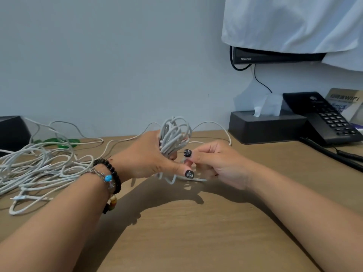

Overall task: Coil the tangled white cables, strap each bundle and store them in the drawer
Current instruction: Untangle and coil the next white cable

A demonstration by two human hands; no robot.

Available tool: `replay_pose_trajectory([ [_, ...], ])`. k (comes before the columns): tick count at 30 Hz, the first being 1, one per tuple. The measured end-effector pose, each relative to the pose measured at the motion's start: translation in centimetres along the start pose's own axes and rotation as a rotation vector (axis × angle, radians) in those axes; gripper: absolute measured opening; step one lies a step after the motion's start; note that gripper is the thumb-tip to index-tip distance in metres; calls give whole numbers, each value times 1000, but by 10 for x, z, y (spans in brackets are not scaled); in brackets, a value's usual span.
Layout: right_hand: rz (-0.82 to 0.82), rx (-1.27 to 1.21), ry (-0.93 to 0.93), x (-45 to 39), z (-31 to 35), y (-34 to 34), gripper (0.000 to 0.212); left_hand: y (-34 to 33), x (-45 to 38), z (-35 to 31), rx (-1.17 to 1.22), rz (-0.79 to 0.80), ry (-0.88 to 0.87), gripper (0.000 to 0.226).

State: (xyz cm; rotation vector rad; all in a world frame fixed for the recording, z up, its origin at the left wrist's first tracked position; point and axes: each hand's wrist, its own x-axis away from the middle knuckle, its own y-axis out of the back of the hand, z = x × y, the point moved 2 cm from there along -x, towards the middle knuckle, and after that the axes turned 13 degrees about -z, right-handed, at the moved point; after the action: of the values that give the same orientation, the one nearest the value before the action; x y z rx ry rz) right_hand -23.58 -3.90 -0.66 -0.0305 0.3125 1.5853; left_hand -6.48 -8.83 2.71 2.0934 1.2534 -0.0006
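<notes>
White cable coil [173,135] upright in left hand [149,156] grip; right hand [213,163] pinches its loose end.

Two bare forearms reach forward over a desk. The left hand [149,156], bracelets on its wrist, grips a bundle of cable [173,134]. The right hand [214,163] pinches a strand beside it.
</notes>
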Motion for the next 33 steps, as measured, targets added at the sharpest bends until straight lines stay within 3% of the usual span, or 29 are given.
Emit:
replay_pose_trajectory([
  [3,-66,54,-4,-1,0,3,27,3,-1,4,-120,7,41,30],
  [7,-140,187,14,-2,1,8,24,3,-2,4,-256,-84,24,29],
  [12,-228,75,58,-6,4,16,27,12,-8,15,-275,-296,-20,22],
  [14,-236,-3,61,-7,4,17,31,14,-8,10,-113,-366,-12,11],
  [19,-305,-192,86,-8,2,18,34,27,-8,3,447,-613,46,10],
  [22,-334,-227,90,-9,2,20,37,42,-10,12,657,-733,105,8],
  [27,-223,-175,111,-3,4,9,33,20,-6,9,654,-604,203,16],
  [33,-139,-77,146,0,10,3,37,-2,-1,4,608,-379,184,28],
])
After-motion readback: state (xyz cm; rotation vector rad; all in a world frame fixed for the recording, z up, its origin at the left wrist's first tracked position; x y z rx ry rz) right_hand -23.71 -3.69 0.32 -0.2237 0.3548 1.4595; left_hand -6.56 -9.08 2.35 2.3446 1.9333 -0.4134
